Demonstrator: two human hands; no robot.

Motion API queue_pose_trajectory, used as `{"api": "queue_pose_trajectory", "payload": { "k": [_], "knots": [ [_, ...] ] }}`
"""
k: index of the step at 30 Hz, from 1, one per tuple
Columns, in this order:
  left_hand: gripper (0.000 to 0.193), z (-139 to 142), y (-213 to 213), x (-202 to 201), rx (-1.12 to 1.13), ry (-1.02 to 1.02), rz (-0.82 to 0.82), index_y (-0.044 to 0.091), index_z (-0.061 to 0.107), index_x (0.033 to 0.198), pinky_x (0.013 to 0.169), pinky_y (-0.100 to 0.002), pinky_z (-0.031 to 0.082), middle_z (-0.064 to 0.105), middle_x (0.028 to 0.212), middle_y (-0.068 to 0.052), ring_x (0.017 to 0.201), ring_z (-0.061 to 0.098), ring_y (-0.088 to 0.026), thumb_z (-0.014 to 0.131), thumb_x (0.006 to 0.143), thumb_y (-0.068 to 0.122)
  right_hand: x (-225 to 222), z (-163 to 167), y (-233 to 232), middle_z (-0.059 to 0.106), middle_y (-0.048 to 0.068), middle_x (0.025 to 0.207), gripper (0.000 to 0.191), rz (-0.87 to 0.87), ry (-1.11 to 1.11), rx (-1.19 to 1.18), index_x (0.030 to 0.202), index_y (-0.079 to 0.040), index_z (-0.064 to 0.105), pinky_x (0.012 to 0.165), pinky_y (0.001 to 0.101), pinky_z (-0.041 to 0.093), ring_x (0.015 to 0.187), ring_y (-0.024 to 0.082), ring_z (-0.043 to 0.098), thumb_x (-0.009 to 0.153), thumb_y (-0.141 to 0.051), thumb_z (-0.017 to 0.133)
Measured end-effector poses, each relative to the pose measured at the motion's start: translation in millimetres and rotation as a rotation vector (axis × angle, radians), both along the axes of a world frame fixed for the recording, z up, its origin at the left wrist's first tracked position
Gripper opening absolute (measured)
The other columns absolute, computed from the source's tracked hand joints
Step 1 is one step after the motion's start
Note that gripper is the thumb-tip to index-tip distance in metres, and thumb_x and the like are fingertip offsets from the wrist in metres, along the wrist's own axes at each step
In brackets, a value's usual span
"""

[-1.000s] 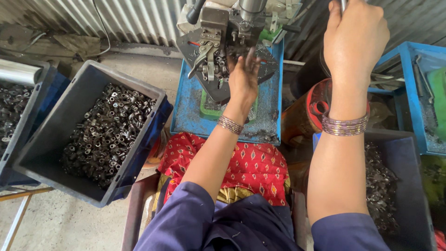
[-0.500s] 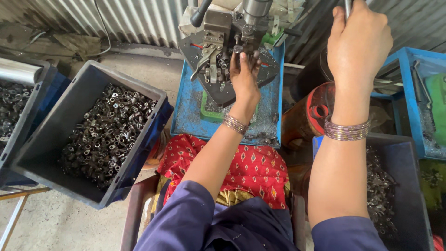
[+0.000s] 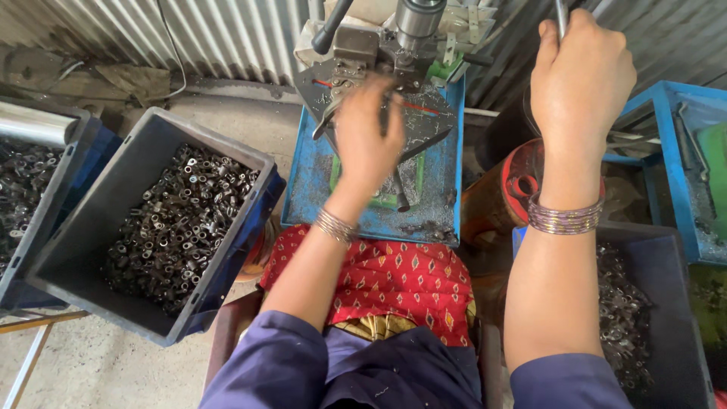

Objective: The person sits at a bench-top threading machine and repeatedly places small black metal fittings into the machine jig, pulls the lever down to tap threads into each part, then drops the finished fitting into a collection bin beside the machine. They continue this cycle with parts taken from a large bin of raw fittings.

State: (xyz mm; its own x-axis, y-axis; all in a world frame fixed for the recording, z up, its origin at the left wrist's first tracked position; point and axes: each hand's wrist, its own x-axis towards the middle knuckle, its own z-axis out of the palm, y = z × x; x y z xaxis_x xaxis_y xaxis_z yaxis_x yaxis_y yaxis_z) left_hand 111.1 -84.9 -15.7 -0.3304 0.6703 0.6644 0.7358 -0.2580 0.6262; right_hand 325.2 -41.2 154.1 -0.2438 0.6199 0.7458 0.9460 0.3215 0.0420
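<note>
A small press machine [image 3: 401,45] stands on a blue metal tray [image 3: 318,182] in front of me. My left hand [image 3: 367,140] is over the machine's base plate, blurred, its fingers loosely curled; whether it holds a small part I cannot tell. High at the right, my right hand [image 3: 579,79] is closed around the machine's thin metal lever [image 3: 560,15]. Both wrists wear bangles.
A grey bin [image 3: 68,250] of several small dark metal rings sits at my left, with another bin [image 3: 30,174] beyond it. A dark bin of parts [image 3: 659,318] lies at my right, a blue tray [image 3: 681,151] behind it. Red patterned cloth [image 3: 394,280] covers my lap.
My left hand has drawn back from under the machine head toward me, over the base plate. My right hand stays on the lever.
</note>
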Motion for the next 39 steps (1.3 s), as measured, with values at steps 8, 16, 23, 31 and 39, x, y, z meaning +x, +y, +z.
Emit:
{"api": "queue_pose_trajectory", "payload": {
  "k": [8, 16, 23, 31, 39],
  "knots": [
    [0.059, 33.6, 59.5, -84.5, -0.064, 0.352, 0.108, 0.003, 0.044, 0.153, 0.111, -0.05, 0.045, 0.049, 0.158, -0.017, 0.147, 0.038, -0.045, 0.055, 0.108, 0.04, -1.0, -6.7, 1.9, 0.068, 0.02, 0.073, 0.026, -0.029, 0.03, -0.058, 0.09, -0.002, 0.068, 0.059, 0.0518, 0.053, 0.067, 0.045, 0.067, 0.106, -0.023, 0.07],
    [0.062, 33.9, 65.7, -92.5, -0.272, 0.29, 0.07, 0.011, 0.051, 0.148, 0.087, -0.051, 0.053, 0.067, 0.125, -0.02, 0.109, 0.062, -0.044, 0.055, 0.103, 0.052, -1.1, -8.3, 0.9, 0.068, 0.019, 0.072, 0.027, -0.052, 0.021, -0.077, 0.09, -0.003, 0.068, 0.059, 0.0503, 0.053, 0.067, 0.044, 0.068, 0.106, -0.024, 0.069],
    [0.044, 33.2, 74.3, -105.5, -0.026, 0.334, 0.028, 0.011, 0.073, 0.118, 0.074, -0.05, 0.056, 0.073, 0.087, -0.017, 0.086, 0.069, -0.039, 0.058, 0.104, 0.049, 3.9, -23.2, 11.3, 0.068, 0.018, 0.073, 0.028, -0.052, 0.028, -0.035, 0.089, -0.003, 0.064, 0.057, 0.05, 0.053, 0.066, 0.043, 0.067, 0.108, -0.024, 0.067],
    [0.043, 27.6, 78.9, -103.3, -0.041, 0.289, 0.053, 0.013, 0.076, 0.115, 0.065, -0.05, 0.054, 0.071, 0.081, -0.018, 0.073, 0.069, -0.04, 0.059, 0.102, 0.051, -1.9, -61.1, 44.8, 0.067, 0.016, 0.085, 0.021, -0.06, 0.033, 0.122, 0.102, -0.004, 0.057, 0.058, 0.0497, 0.052, 0.07, 0.041, 0.067, 0.112, -0.022, 0.06],
    [0.039, 27.5, 80.0, -100.1, -0.032, 0.282, 0.067, 0.015, 0.077, 0.11, 0.057, -0.05, 0.053, 0.069, 0.07, -0.015, 0.064, 0.067, -0.04, 0.058, 0.103, 0.048, 0.4, -72.1, 56.8, 0.066, 0.014, 0.085, 0.021, -0.072, 0.037, 0.193, 0.1, -0.005, 0.056, 0.058, 0.0482, 0.052, 0.069, 0.04, 0.066, 0.111, -0.022, 0.061]
  ]
}}
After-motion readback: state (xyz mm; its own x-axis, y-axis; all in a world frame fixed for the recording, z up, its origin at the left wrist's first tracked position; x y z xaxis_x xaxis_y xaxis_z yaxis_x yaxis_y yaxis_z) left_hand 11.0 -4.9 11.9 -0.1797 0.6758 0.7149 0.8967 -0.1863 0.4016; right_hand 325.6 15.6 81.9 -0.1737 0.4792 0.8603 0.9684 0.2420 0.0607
